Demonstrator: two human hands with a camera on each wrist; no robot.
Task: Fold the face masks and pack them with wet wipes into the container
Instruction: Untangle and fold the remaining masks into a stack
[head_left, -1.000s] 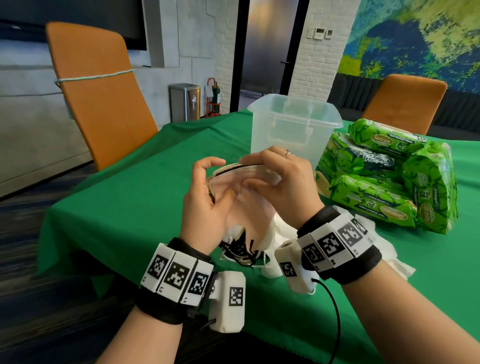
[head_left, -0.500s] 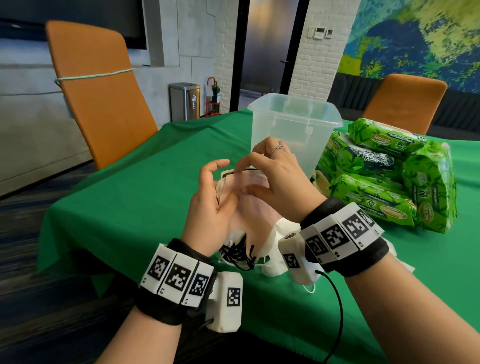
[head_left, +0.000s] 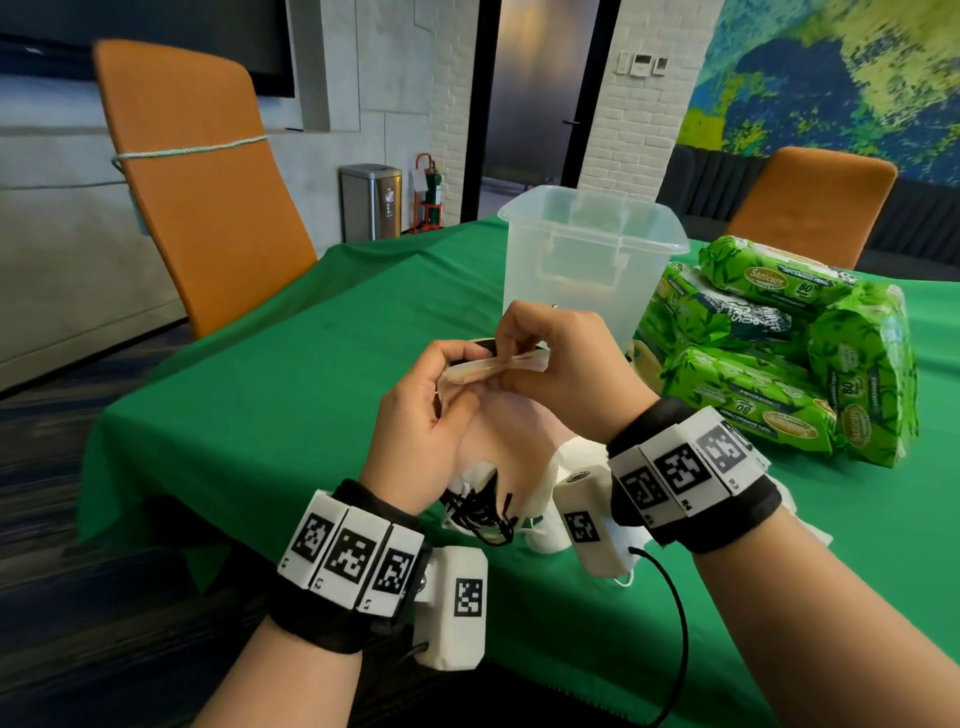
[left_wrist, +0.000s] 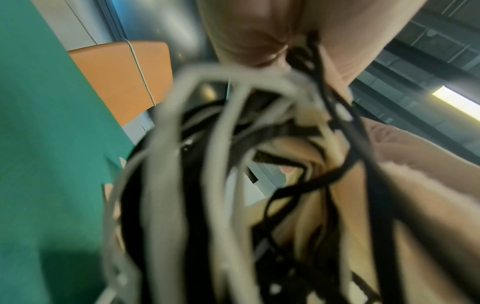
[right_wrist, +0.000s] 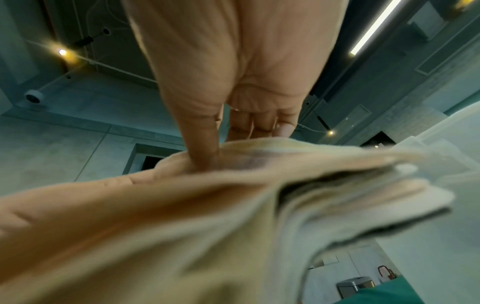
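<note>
Both hands hold a stack of face masks (head_left: 493, 366) above the counter's near edge: left hand (head_left: 423, 415) curled around its left end, right hand (head_left: 561, 364) pinching the top edge. Soft, light, floppy stuff; best gripped along the folded edge, clear of the dangling ear loops (head_left: 480, 512). The container (head_left: 592, 260) waits just beyond.

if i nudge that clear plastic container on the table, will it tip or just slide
The clear container looks empty and thin-walled, so it is probably light and would likely slide. It stands tall on the green cloth, so a high push might tip it.
</note>
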